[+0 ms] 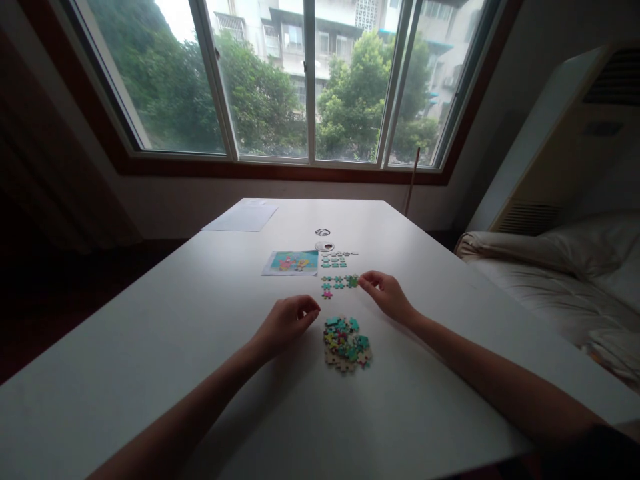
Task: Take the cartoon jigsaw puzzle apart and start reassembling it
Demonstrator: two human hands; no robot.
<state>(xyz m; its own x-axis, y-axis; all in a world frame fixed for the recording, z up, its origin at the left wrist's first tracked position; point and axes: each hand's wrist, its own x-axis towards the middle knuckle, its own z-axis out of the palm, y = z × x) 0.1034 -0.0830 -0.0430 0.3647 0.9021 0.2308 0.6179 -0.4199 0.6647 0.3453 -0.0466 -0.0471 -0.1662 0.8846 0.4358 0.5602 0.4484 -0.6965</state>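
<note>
My right hand [387, 293] pinches a green jigsaw piece [353, 281] at the right end of a short row of laid-out pieces [339, 283]. Closer to me and to the left is my left hand [286, 325], its fingers curled and the tips brought together, with nothing seen in them. Just right of it lies a heap of mixed jigsaw pieces [346, 343], some coloured side up and others showing plain backs. A pink piece [327, 295] sits below the row. Beyond the row, more pieces [334, 263] stand in rows.
A colourful picture sheet [290, 263] lies left of the rows. Two small round items [325, 247] [323, 233] are behind them. A white paper [240, 217] rests at the table's far left. The white table [150, 320] faces a window; a covered sofa [540, 267] stands right.
</note>
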